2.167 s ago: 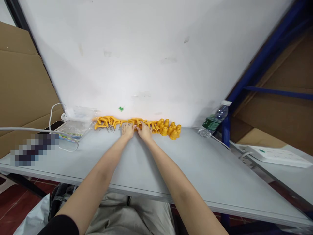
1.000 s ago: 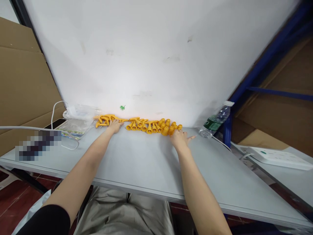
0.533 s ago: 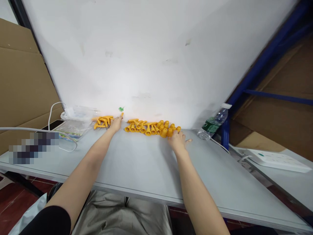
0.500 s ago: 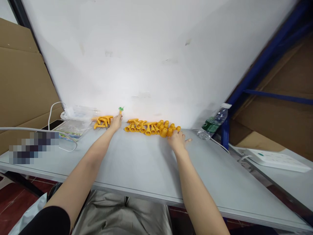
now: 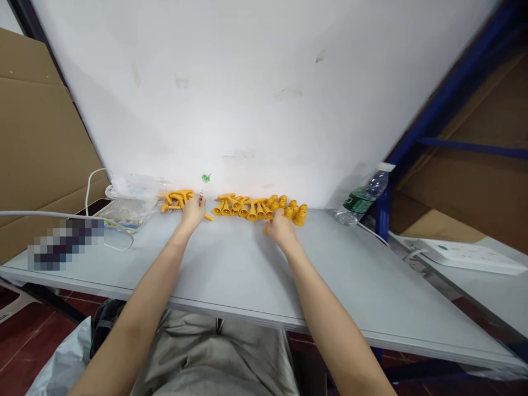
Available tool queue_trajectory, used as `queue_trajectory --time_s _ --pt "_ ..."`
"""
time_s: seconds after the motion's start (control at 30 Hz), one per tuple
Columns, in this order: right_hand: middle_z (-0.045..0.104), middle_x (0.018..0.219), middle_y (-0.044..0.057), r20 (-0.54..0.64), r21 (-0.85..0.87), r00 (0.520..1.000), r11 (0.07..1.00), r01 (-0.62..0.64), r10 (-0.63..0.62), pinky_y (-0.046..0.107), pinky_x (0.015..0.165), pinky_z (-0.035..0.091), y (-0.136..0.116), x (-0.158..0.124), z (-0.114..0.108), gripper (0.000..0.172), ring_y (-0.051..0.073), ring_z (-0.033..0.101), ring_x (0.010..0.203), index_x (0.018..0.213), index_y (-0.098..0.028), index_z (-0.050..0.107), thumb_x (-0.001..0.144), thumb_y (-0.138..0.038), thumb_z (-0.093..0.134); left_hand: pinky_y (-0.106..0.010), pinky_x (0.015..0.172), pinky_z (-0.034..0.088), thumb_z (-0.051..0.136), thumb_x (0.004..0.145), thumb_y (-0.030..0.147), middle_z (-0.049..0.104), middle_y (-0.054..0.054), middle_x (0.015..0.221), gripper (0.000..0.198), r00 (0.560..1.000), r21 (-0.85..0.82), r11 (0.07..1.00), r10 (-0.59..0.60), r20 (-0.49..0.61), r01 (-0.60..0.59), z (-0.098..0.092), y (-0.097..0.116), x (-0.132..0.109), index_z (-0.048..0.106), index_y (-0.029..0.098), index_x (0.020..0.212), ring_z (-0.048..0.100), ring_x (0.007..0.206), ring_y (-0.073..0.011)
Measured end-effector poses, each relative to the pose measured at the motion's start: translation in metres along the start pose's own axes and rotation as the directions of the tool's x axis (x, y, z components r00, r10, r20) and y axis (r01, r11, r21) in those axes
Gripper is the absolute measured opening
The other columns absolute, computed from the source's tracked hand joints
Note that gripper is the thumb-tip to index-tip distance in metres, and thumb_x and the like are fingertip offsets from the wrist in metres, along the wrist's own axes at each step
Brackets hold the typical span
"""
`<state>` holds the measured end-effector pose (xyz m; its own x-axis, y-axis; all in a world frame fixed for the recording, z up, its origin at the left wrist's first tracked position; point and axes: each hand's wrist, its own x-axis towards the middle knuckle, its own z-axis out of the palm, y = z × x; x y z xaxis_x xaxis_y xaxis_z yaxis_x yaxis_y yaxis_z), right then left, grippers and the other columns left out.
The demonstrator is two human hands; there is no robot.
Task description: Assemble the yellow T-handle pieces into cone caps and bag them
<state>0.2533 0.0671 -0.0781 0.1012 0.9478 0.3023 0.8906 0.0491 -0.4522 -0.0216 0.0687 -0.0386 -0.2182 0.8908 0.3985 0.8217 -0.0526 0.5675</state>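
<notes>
My left hand (image 5: 193,214) is closed on a yellow T-shaped handle (image 5: 209,218). One end of it sticks out right of my fingers, and a thin metal spiral points up above them. Beside that hand lies a pile of similar yellow handles (image 5: 175,199) with metal parts. My right hand (image 5: 282,227) is closed on a yellow cone-shaped cup (image 5: 266,230), mostly covered by my fingers. Behind and right of it stand several yellow cups (image 5: 300,215). Between my hands is a row of yellow handles joined to flared cups (image 5: 252,211).
A plastic bottle (image 5: 363,198) leans at the right near a blue metal frame (image 5: 383,214). Clear plastic bags (image 5: 132,212) and a white cable (image 5: 61,213) lie left. A white power strip (image 5: 470,256) rests far right. A white panel (image 5: 247,110) rises behind the table.
My left hand has come slightly down and left, and the spiral and handle end now show. My right hand has moved left from the cups' right end, a yellow cup now in its fingers.
</notes>
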Motion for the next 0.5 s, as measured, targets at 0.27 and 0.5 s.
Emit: queue_trajectory --time_s 0.27,0.5 --pt "0.06 0.08 0.004 0.072 0.295 0.983 0.945 0.14 -0.168 0.031 0.067 0.043 -0.018 -0.007 0.027 0.02 0.018 0.055 0.07 0.082 -0.021 0.048 0.075 -0.032 0.063 -0.029 0.07 0.044 0.05 0.091 0.031 0.062 -0.003 0.073 0.016 0.989 0.044 0.998 0.032 0.144 -0.038 0.032 -0.024 -0.024 0.06 0.018 0.09 0.063 0.075 -0.02" --pt "0.057 0.071 -0.001 0.137 0.294 0.983 0.952 0.081 -0.125 0.026 0.061 0.04 -0.024 -0.008 0.035 0.031 0.015 0.052 0.066 0.069 -0.022 0.043 0.066 -0.034 0.071 -0.029 0.071 0.045 0.049 0.091 0.04 0.065 -0.005 0.078 0.024 0.97 0.11 0.994 0.0 0.241 -0.027 0.036 -0.035 -0.022 0.058 0.019 0.083 0.065 0.082 -0.0218"
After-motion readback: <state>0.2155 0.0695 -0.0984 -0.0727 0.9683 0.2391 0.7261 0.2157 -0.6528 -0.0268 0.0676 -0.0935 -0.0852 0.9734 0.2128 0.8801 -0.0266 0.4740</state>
